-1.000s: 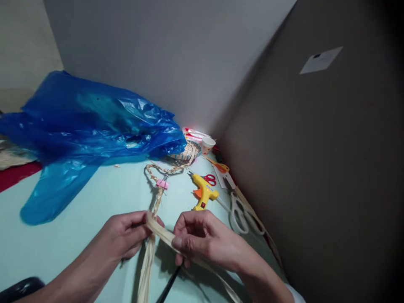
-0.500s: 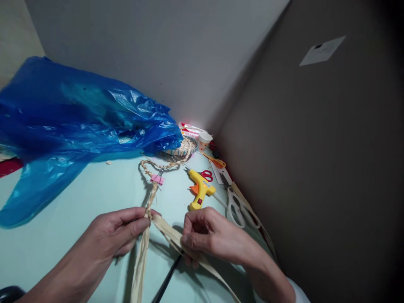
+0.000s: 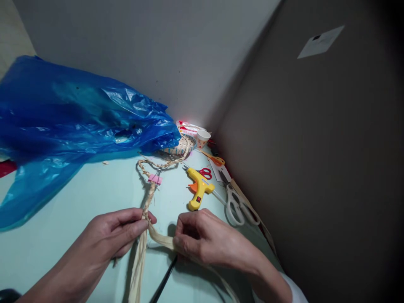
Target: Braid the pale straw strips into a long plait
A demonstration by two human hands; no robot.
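Observation:
A pale braided cord point(image 3: 148, 202) runs from a pink clip point(image 3: 155, 179) down to my left hand point(image 3: 118, 235), which pinches its lower end between thumb and fingers. Below that pinch, a loose pale strand point(image 3: 137, 265) hangs toward the bottom of the view. My right hand point(image 3: 202, 240) is closed on another flat strand point(image 3: 162, 239) that curves out to the right from the braid. The rest of this strand trails past my right hand to the lower right. A thin black stick point(image 3: 164, 280) lies under and beside that hand.
Beyond my right hand lie a yellow glue gun point(image 3: 198, 191), red scissors point(image 3: 205, 173), white-handled scissors point(image 3: 234, 206) and orange scissors point(image 3: 216, 160). A paper cup point(image 3: 202, 139) and woven basket point(image 3: 178, 147) stand near the wall. A blue plastic bag point(image 3: 85, 109) covers the back left.
My right hand has moved slightly left, closer to my left hand. Its strand, straighter before, now bends in a curve. My left hand keeps its pinch on the braid.

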